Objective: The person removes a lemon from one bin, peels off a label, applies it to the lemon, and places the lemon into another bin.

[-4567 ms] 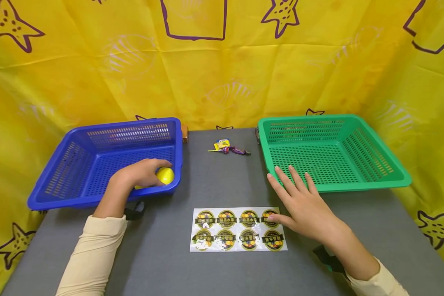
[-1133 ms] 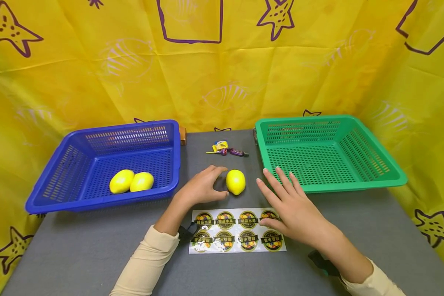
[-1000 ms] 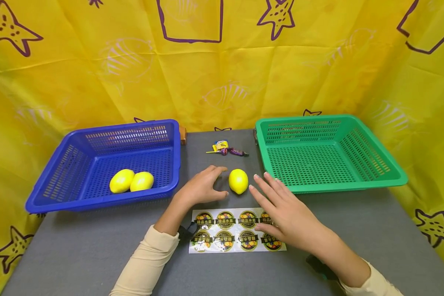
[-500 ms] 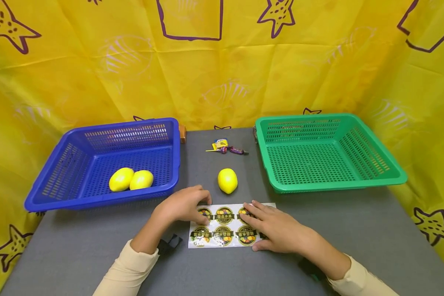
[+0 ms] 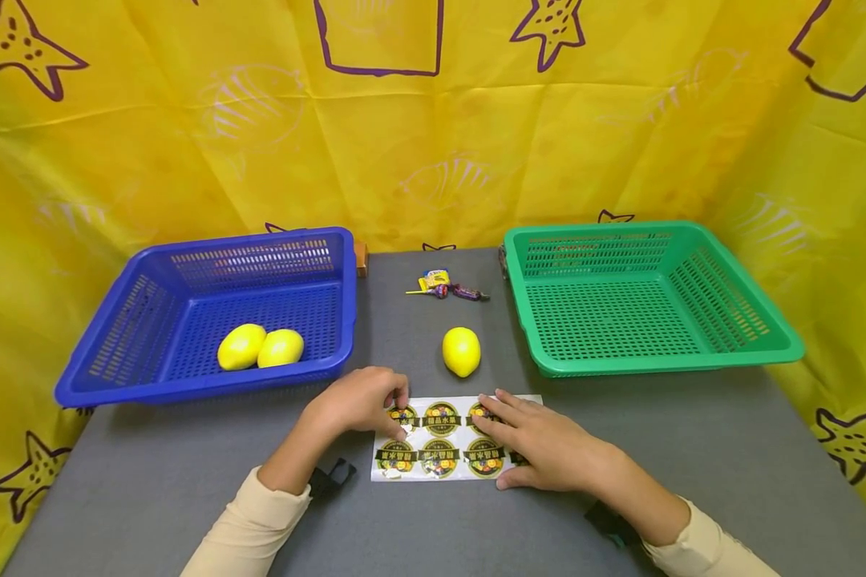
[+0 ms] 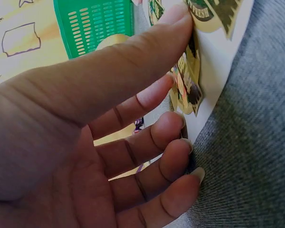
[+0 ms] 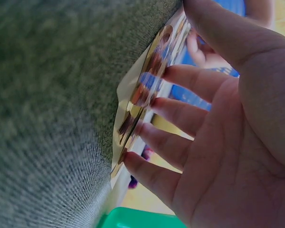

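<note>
Okay, we've just left lemon (image 5: 462,353) below frame centre and moved down to sticker sheet (image 5: 463,439), so work looks shifted there. Right hand (image 5: 544,445): straight fingers, slightly spread on it. Left hand (image 5: 357,402): fingers bent at left end, can't tell if pinching.

Sheet (image 5: 418,439): its right end runs under the right hand (image 5: 541,441); the left hand (image 5: 361,401) hides its far left corner.
Stickers (image 7: 145,88): by the right fingertips, lettering blurred past reading in the right wrist view.
Candies (image 5: 436,280): beyond both hands, print too small for me.
Box (image 5: 362,260): past the left hand, mostly behind the blue basket (image 5: 188,386).
Dark thing (image 5: 503,263): ahead of the right hand, largely behind the green basket (image 5: 671,363); can't say what.
Sleeves (image 5: 248,517): behind each hand, cut off by the head view's lower edge.
</note>
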Motion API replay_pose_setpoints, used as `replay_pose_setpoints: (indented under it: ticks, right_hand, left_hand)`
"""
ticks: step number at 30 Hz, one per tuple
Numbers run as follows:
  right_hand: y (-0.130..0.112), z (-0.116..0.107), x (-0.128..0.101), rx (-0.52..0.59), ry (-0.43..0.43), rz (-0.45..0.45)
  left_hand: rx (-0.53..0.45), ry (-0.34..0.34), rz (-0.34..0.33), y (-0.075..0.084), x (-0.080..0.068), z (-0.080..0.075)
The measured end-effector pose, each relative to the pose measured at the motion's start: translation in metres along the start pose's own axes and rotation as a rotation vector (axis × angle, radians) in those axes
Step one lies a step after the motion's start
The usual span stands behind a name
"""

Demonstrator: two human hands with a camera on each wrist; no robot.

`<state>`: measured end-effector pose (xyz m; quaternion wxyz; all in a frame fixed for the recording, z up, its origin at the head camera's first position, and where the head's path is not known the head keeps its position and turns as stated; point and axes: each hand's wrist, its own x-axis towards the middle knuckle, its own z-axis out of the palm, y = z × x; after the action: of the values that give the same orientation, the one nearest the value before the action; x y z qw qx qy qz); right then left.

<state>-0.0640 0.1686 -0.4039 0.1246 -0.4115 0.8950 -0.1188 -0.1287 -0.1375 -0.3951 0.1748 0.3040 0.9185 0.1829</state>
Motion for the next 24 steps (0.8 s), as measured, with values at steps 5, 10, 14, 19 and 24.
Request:
replay_pose_setpoints:
  ticks: [5,10,14,19,24]
  right_hand:
    - [0.0007,0.0005,0.0004,-0.001,0.001,-0.001]
    - [0.0015,0.0017,-0.0002,0.0,0.009,-0.003]
    - [0.002,0.0029,-0.0007,-0.002,0.022,-0.013]
    - [0.0027,0.0035,-0.0003,-0.007,0.025,-0.02]
    - [0.003,0.0013,0.0007,-0.015,0.013,-0.017]
  left_hand:
    - [0.002,0.01,-0.014,0.0005,-0.0003,-0.0001]
    - [0.009,0.022,-0.015,0.0012,0.0004,0.0004]
    - [0.002,0.015,-0.005,0.0021,-0.0001,0.0005]
    - [-0.105,-0.022,0.029,0.0005,-0.0005,-0.001]
    - [-0.243,0.041,0.098,-0.0062,0.0024,-0.0063]
